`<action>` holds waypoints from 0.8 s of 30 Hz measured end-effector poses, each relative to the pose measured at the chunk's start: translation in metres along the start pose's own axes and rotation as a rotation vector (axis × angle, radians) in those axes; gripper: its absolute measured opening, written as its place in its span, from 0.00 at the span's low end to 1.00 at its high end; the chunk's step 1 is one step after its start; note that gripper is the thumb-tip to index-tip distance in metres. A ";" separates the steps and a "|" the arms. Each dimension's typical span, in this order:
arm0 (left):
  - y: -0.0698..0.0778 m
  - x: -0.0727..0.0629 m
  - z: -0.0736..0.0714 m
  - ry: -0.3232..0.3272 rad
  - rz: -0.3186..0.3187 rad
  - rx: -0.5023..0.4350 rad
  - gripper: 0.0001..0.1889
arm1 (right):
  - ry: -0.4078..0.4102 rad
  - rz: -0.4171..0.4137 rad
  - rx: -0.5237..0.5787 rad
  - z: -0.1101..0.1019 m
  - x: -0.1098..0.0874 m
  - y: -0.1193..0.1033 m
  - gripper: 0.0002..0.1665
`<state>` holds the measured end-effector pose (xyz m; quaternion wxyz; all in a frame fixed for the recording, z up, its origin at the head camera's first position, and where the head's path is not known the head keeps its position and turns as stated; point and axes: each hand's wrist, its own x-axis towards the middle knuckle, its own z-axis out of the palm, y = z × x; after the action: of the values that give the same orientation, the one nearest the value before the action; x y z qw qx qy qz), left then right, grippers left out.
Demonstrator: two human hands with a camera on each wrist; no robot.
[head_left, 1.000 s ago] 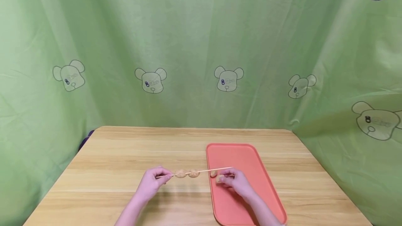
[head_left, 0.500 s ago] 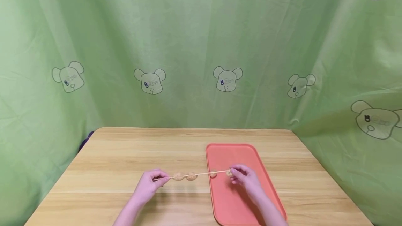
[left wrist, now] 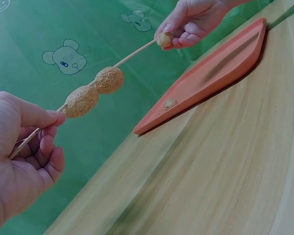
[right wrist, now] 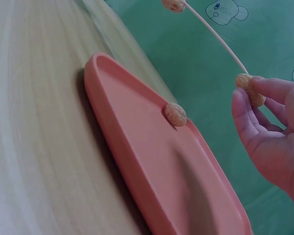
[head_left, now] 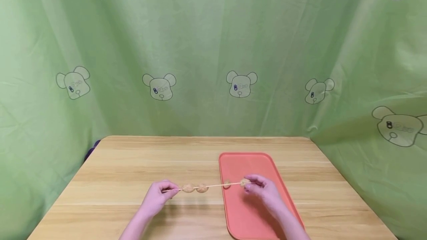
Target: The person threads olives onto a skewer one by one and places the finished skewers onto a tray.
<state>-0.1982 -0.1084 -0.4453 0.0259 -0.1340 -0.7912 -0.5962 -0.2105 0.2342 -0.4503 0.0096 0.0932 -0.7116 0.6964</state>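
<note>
My left hand (head_left: 161, 195) pinches a thin wooden skewer (head_left: 216, 185) near one end, between thumb and index finger. Two tan, wrinkled food balls (left wrist: 81, 101) are threaded close to those fingers and touch each other. At the skewer's far end, my right hand (head_left: 265, 191) pinches a third ball (right wrist: 250, 90) between thumb and fingers. That ball meets the tip; how deep the skewer goes into it cannot be told. One more ball (right wrist: 175, 114) lies in the pink tray (right wrist: 137, 147), against its rim. Both hands are raised above the table.
The pink tray lies on a light wood-grain table (head_left: 133, 158), right of centre and under the right forearm. Green curtains (head_left: 200, 114) printed with bear heads hang behind and at both sides of the table.
My right hand has moved rightward with its ball, from beside the skewer to the tip, and the ball now meets the skewer there. The left hand has shifted slightly left and down.
</note>
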 end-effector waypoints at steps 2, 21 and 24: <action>0.001 -0.001 0.001 0.003 -0.006 0.006 0.04 | -0.008 -0.014 -0.027 0.001 -0.001 0.001 0.24; 0.003 -0.002 0.002 -0.015 -0.001 -0.007 0.04 | -0.084 -0.209 0.029 0.008 -0.004 0.003 0.20; 0.004 -0.002 0.003 -0.025 -0.002 -0.011 0.04 | -0.116 -0.224 0.046 0.009 -0.003 0.004 0.20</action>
<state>-0.1948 -0.1043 -0.4425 0.0147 -0.1406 -0.7883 -0.5988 -0.2067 0.2255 -0.4551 0.0440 0.2127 -0.6799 0.7004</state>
